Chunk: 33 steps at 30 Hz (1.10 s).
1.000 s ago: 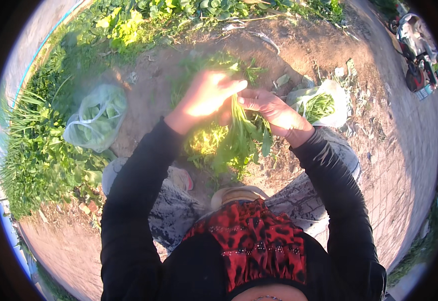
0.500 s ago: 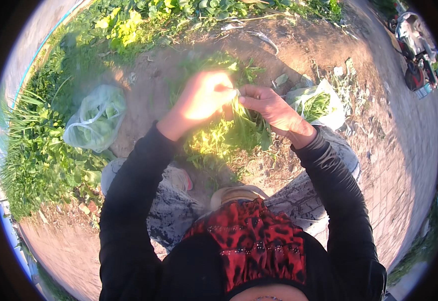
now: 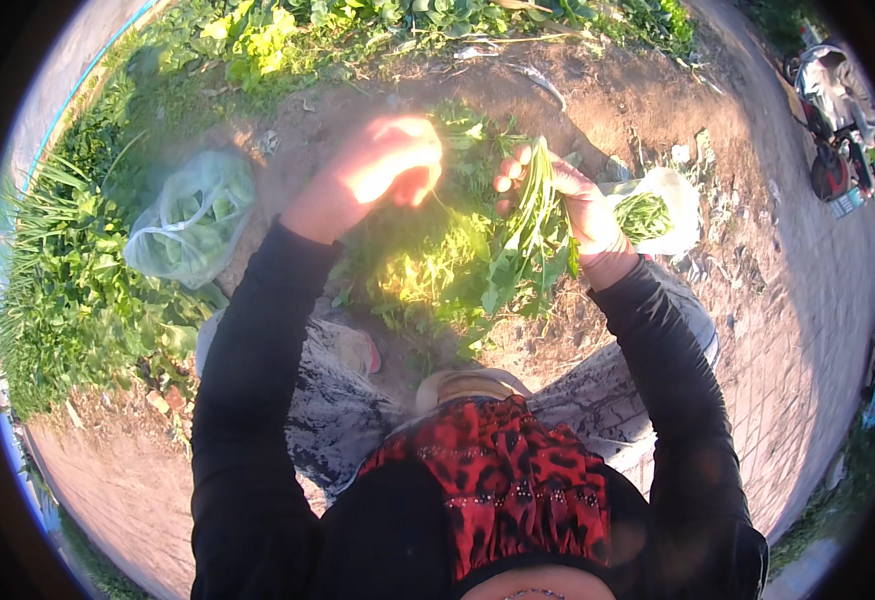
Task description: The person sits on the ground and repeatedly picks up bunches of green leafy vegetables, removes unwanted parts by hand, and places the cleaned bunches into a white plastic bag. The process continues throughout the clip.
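Note:
My right hand [image 3: 582, 205] is closed around a bunch of leafy greens [image 3: 532, 215], its pale stems on top and the leaves hanging down. To its left and apart from it, my left hand [image 3: 389, 160] is bright with glare. Its fingers look curled in, and whatever they may hold cannot be made out. Below and between both hands lies a loose heap of cut greens [image 3: 422, 265] on the ground. An open white plastic bag [image 3: 679, 195] with greens [image 3: 642, 215] inside stands just right of my right hand.
At the left, a translucent plastic bag [image 3: 192, 220] of leafy vegetables sits beside growing plants [image 3: 77, 280]. More plants [image 3: 427, 15] grow along the far side. Bare soil [image 3: 647, 90] and paving [image 3: 807, 330] spread to the right. A wheeled vehicle [image 3: 837, 110] stands at the far right.
My hands were together at the stems and have moved apart. The left went leftward; the right has turned, showing the bunch's stems in its grip.

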### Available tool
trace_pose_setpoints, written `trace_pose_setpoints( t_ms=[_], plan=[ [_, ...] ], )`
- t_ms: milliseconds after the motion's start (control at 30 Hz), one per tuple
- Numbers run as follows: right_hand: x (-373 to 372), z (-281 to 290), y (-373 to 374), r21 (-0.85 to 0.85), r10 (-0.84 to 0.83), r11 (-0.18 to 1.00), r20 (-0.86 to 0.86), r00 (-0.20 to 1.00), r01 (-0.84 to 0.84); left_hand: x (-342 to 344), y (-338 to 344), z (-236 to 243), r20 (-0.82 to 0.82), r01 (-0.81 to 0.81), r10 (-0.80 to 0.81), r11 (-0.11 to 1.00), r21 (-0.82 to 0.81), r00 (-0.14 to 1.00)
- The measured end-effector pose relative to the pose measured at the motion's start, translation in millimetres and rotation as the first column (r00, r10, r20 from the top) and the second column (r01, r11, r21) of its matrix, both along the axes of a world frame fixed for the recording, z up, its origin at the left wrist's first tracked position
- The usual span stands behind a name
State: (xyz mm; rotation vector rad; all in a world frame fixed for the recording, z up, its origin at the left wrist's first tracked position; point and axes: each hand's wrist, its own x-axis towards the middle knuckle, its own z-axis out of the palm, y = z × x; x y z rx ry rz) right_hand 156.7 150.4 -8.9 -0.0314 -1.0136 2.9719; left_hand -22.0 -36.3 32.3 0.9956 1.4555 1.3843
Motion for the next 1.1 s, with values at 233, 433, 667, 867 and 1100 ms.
trace_pose_setpoints(
  t_ms=[233,433,667,867,1100],
  plan=[
    [-1.3,-6.4,7.2,-0.133,-0.115,0.984,0.008,0.993,0.115,34.1,-19.6,-32.2,-0.753,-0.079,-0.443,0.836,-0.543,0.486],
    [-5.1,-5.4,3.3,-0.153,-0.046,0.987,-0.046,0.998,0.038,-3.9,-23.0,-58.9,-0.855,-0.19,-0.154,0.941,-0.28,0.495],
    [-0.9,24.6,9.8,0.326,-0.362,0.91,0.323,0.875,0.256,-115.5,-61.7,-112.3,-0.777,-0.659,0.215,0.684,-0.314,0.592],
    [2.3,48.1,15.0,0.485,-0.421,0.828,0.21,0.882,0.28,-128.8,-88.2,-213.1,-0.92,-0.569,-0.332,0.724,-0.389,0.208],
    [-5.4,51.7,23.2,0.509,-0.456,0.806,0.21,0.865,0.301,-72.1,-62.5,-271.1,-0.856,-0.75,-0.042,0.461,-0.474,0.515]
  ],
)
